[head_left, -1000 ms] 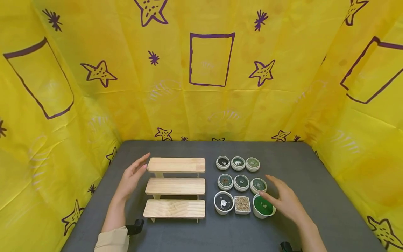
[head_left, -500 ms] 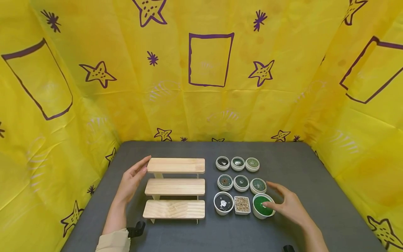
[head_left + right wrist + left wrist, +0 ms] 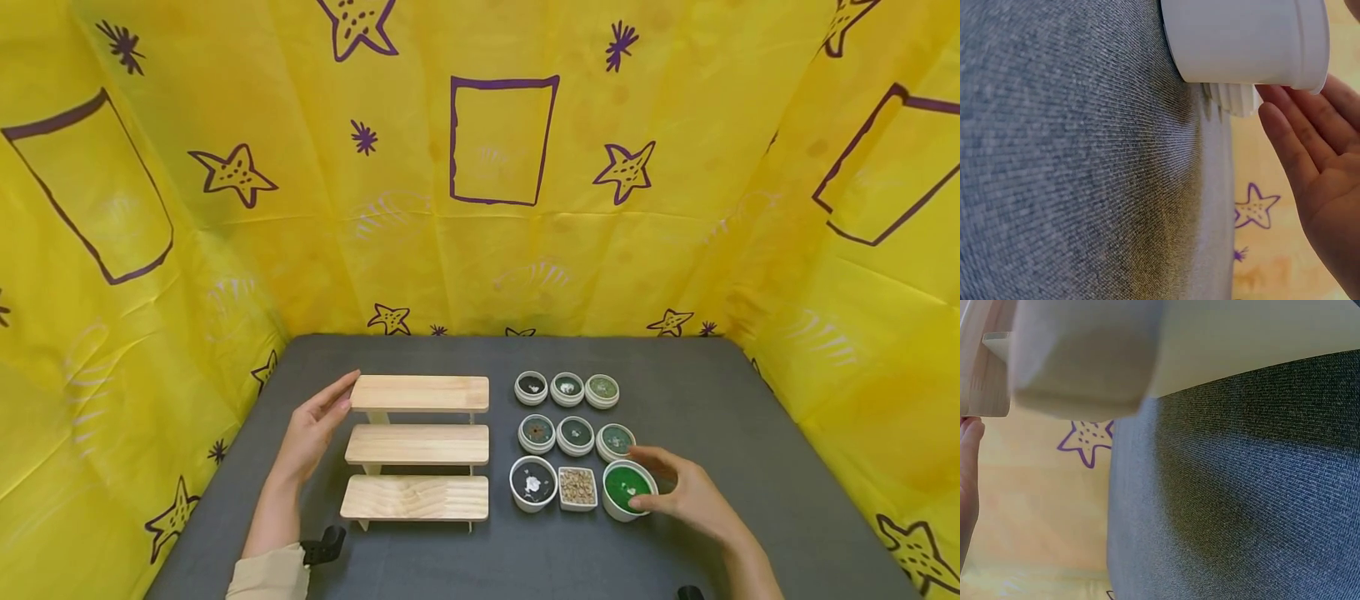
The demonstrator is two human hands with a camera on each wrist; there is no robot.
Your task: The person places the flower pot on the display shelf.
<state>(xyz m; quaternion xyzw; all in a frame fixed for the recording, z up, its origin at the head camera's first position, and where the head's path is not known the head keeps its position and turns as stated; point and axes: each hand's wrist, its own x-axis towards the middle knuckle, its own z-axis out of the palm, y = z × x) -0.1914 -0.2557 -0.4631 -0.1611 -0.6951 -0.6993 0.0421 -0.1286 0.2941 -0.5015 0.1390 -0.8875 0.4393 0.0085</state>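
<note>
A stepped stand with three pale wooden shelves (image 3: 416, 443) stands left of the middle in the head view. My left hand (image 3: 306, 437) touches the left end of its rear shelf (image 3: 420, 392) with extended fingers. In the left wrist view, a fingertip sits right at a blurred wooden part (image 3: 988, 394). At the front right is a white pot (image 3: 624, 514) with a green top. My right hand (image 3: 693, 498) is beside it, thumb over the rim and extended fingers around the far side. The right wrist view shows these fingers (image 3: 1316, 119) close against the white pot's side (image 3: 1241, 40).
Several small ribbed white pots (image 3: 574, 437) with dark and green tops stand in two rows behind. Left of the green-topped pot are a square white dish (image 3: 577, 505) of beige bits and a dark-topped pot (image 3: 533, 505). Yellow cloth walls (image 3: 495, 275) enclose the grey table (image 3: 525, 567).
My right hand has moved in and slightly toward me, onto the rim of the green-topped pot. My left hand has come slightly closer to the rear shelf's end and now touches it.
</note>
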